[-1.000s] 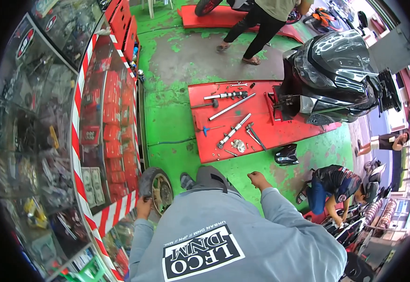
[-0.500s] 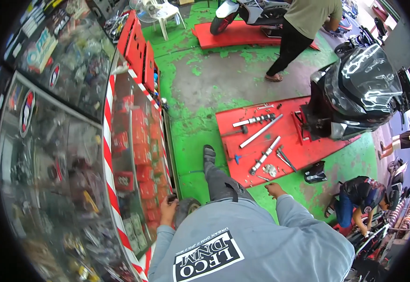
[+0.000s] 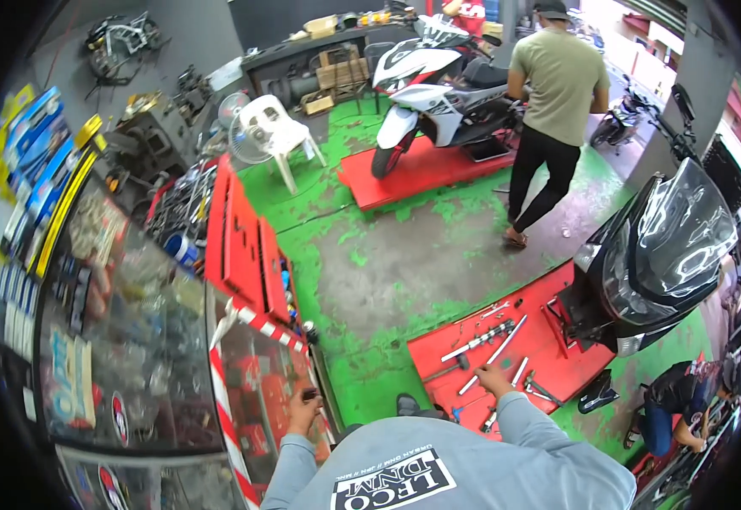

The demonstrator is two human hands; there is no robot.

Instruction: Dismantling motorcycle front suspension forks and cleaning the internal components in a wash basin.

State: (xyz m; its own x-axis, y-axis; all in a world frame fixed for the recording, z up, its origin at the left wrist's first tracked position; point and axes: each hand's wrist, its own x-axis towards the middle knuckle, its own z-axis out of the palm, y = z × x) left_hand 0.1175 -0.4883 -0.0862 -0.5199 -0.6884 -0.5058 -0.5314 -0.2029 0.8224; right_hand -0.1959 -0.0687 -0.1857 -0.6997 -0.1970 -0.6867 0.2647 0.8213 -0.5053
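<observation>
My left hand (image 3: 304, 415) is closed around a small dark object (image 3: 308, 393), too small to name, beside the glass display case (image 3: 256, 399). Forward on the right, my right hand (image 3: 494, 380) hangs with curled fingers. Whether anything is inside them cannot be seen. In the picture it overlaps the red platform (image 3: 438, 361), and I cannot make out any contact. On that platform lie a long silver tube (image 3: 506, 337), a tube with dark fittings (image 3: 478, 341), a hammer-like tool (image 3: 449, 368), a blue-handled tool (image 3: 458, 414) and several small parts.
A black scooter (image 3: 664, 255) stands at the platform's far right. Ahead are a red tool cabinet (image 3: 243, 242), a white plastic chair (image 3: 277, 132) and a white scooter (image 3: 438, 98), with a person (image 3: 557, 102) beside it. Another person (image 3: 676, 408) crouches at the right.
My view has tilted up, bringing in the far wall and workbench. My right hand has moved forward over the platform in view. The left hand keeps its small dark object.
</observation>
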